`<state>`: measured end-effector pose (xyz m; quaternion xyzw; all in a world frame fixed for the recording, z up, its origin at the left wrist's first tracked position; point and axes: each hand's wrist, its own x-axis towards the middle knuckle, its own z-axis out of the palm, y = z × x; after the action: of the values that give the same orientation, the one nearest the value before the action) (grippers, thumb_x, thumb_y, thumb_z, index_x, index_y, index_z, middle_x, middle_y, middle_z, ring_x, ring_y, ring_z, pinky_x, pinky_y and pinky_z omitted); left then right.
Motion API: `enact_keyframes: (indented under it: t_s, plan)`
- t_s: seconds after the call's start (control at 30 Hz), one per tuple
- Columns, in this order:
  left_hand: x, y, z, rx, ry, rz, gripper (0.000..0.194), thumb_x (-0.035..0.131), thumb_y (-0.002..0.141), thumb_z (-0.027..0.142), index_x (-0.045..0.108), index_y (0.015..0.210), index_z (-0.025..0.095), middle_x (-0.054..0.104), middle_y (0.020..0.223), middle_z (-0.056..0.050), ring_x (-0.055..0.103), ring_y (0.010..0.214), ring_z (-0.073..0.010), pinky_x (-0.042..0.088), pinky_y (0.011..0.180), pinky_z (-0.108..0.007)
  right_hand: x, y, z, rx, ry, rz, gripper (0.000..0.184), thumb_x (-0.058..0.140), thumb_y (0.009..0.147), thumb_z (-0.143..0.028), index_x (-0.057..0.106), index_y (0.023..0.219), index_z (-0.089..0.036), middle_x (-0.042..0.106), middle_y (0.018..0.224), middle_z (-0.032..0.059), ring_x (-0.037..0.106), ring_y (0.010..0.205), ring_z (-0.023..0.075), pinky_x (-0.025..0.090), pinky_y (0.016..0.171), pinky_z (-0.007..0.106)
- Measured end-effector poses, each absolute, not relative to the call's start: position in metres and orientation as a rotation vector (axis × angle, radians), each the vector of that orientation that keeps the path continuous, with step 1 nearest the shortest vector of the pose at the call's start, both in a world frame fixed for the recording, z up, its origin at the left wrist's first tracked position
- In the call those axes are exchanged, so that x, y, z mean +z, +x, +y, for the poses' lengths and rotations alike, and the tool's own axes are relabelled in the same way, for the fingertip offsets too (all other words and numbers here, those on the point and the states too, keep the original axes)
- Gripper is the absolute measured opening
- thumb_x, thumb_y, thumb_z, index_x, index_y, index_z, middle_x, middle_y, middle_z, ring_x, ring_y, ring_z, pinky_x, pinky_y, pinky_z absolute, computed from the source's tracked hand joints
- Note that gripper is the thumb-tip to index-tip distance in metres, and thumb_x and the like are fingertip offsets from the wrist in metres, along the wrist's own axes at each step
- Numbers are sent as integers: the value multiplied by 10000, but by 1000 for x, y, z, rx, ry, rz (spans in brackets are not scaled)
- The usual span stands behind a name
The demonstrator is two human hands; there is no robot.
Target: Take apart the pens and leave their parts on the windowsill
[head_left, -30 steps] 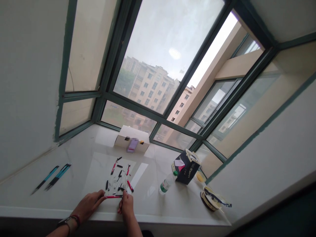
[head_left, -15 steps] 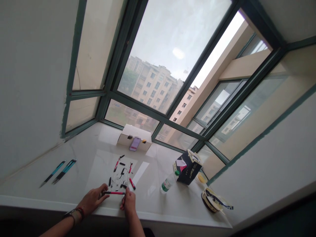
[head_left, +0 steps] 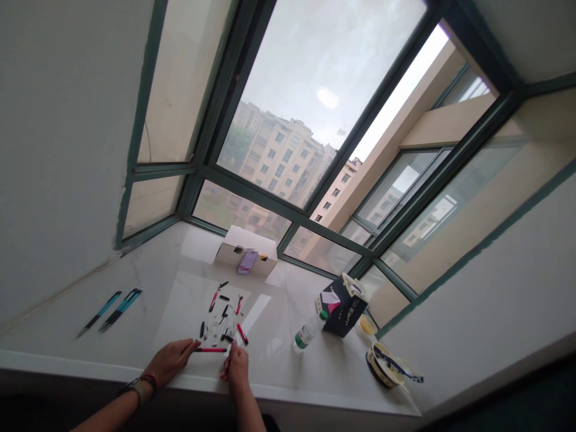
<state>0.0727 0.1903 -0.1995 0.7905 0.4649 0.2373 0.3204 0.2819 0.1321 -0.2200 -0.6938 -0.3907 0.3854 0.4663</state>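
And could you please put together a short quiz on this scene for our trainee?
1. True or false: the blue pens lie to the left of the person's left hand.
2. Fill in the missing word: the bottle stands beside the ____ box.
3. What lies between the left hand and the right hand?

Key: 1. True. 2. Dark. 3. A red pen.

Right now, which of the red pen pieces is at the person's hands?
The red piece running between the left hand and right hand; the other red pieces lie farther back.
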Motion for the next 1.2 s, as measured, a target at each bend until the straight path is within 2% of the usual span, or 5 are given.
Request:
enact_keyframes:
  t_s: [0.13, 0.5, 0.73, 1.0, 1.2]
  plan:
    - [-201, 72, 192, 638, 2033, 1245, 484, 310, 946, 557, 561, 681, 239, 630, 627, 5, 602, 642, -168, 394, 665, -262, -216, 282, 132, 1109, -1613, -760, 465, 354, 949, -531, 431, 610, -221, 419, 433, -44, 443, 310, 105, 264, 297, 176]
    - [-202, 66, 198, 858, 1768, 1305, 388, 479, 847, 611, 595, 818, 242, 674, 651, 31, 652, 665, -175, 435, 660, -248, -214, 284, 131, 1082, -1581, -726, 432, 518, 857, -611, 437, 702, -216, 453, 433, -75, 466, 318, 99, 260, 296, 173]
    - [-187, 63, 196, 901, 1681, 1347, 412, 464, 859, 614, 583, 778, 228, 644, 613, 37, 592, 609, -155, 407, 659, -248, -208, 287, 128, 1043, -1543, -575, 401, 411, 940, -552, 523, 878, -173, 520, 487, -60, 548, 367, 107, 352, 322, 160]
    - [-192, 60, 196, 903, 1657, 1323, 447, 475, 854, 629, 618, 751, 219, 641, 598, 39, 547, 579, -140, 389, 631, -250, -208, 282, 124, 1013, -1565, -747, 359, 508, 876, -519, 459, 717, -202, 483, 464, -73, 498, 342, 98, 298, 322, 172]
    - [-197, 72, 201, 939, 1432, 1156, 486, 593, 759, 646, 651, 895, 183, 737, 713, -25, 658, 720, -188, 472, 702, -279, -209, 280, 125, 1036, -1564, -774, 415, 478, 887, -563, 509, 728, -182, 481, 441, -62, 488, 331, 108, 285, 318, 175]
